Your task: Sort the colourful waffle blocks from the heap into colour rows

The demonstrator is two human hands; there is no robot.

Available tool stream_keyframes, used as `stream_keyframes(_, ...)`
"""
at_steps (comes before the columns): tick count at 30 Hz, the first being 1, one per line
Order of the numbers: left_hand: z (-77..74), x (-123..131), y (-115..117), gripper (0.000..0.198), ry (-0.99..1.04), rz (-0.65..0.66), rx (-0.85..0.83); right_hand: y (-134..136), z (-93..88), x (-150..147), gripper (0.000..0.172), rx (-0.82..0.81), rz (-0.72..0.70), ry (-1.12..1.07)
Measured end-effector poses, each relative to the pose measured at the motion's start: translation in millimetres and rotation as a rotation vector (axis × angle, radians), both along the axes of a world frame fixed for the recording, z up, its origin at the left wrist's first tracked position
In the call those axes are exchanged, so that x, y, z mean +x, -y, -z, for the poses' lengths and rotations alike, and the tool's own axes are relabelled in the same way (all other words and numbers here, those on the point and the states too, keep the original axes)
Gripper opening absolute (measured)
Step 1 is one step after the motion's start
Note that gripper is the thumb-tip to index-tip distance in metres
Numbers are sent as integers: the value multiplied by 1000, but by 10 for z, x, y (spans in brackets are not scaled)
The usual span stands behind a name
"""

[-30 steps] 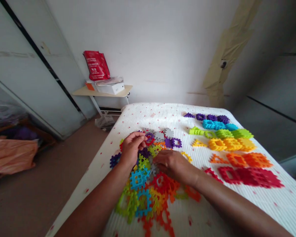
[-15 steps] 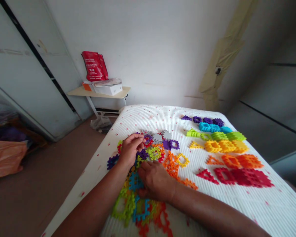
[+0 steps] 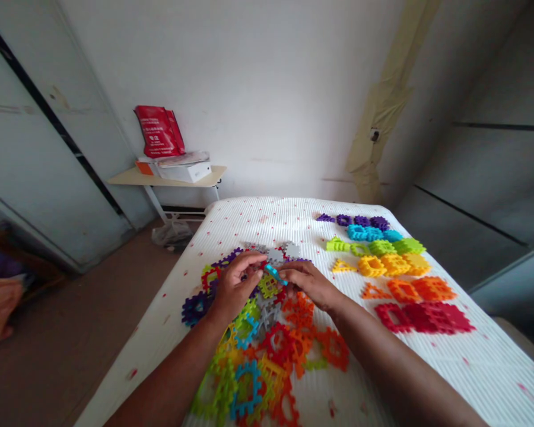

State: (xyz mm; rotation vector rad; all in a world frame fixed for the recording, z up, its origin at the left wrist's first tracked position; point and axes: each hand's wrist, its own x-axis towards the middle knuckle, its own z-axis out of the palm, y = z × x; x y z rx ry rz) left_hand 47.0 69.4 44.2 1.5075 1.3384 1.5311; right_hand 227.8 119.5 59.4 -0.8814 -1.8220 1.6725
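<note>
My right hand pinches a small blue interlocking plastic piece between thumb and fingers, just above the pile. Facing it, my left hand has thumb and index finger apart, with their tips close to the piece's left end; whether they touch it I cannot tell. Below both hands spreads a mixed pile of notched plastic pieces. It includes a red piece, a blue square frame, orange pieces, grey pieces and dark purple ones.
On the right of the white bed cover lie colour rows: purple, blue, green, yellow, orange and red. A side table holds a red bag and a white box.
My right hand has risen from the pile, now holding the blue piece. My left hand has stayed near the same spot, its thumb and finger now apart. The view has shifted slightly.
</note>
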Motion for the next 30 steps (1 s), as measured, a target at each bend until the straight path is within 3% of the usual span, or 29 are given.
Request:
stream_keyframes(5, 46, 28, 3, 26, 48, 34, -89, -63, 123, -31, 37, -352, -20, -93)
stream_keyframes(7, 43, 32, -1, 26, 65, 36, -134, -75, 152, -38, 40, -398, -13, -99)
stream_keyframes(10, 11, 48, 1, 32, 71, 74, -187, -84, 175, -30, 47, -344, 0, -58)
stream_keyframes(14, -20, 83, 6, 28, 114, 83, -275, -91, 157, 15, 53, -78, 22, 74)
stream_keyframes(19, 35, 87, -21, 28, 171, 52, -347, -32, 13, 66, 42, 755, 244, 398)
stream_keyframes(22, 109, 66, -54, 31, 205, 51, -378, 49, -63, 41, 49, 1060, 112, 507)
stream_keyframes(25, 160, 60, -76, 37, 211, 37, -427, 107, -98, 5, 51, 1138, 15, 653)
stream_keyframes(30, 125, 112, -59, 38, 136, 20, -433, 151, -114, -15, 47, 1102, 26, 769)
